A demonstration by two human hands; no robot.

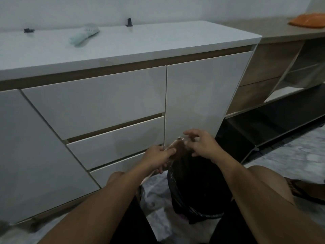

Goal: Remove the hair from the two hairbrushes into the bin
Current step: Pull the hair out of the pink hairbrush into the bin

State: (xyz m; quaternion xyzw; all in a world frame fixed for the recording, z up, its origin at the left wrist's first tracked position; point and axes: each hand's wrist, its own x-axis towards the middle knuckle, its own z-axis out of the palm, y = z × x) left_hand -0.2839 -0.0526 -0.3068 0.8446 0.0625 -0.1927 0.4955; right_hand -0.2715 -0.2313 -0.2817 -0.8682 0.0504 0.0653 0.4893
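Brown translucent hairbrush, blurred and partly hidden by fingers, is held just above the mouth of the round bin lined with a black plastic bag, which stands on the pale patterned floor between the person's knees. Its long axis runs from lower left to upper right, the upper end pointing toward the white cabinet door behind it; which end is the handle cannot be told. The left hand is closed around the lower left end, thumb on top. The right hand is at the upper end, thumb and fingers curled and pinching at the brush's surface, the other fingers spread loosely. Whether any hair is between those fingers is too blurred to tell. Well apart, on the white glossy surface of the cabinet, lies a second, pale blue-green hairbrush, flat, its long axis also slanting from lower left to upper right.
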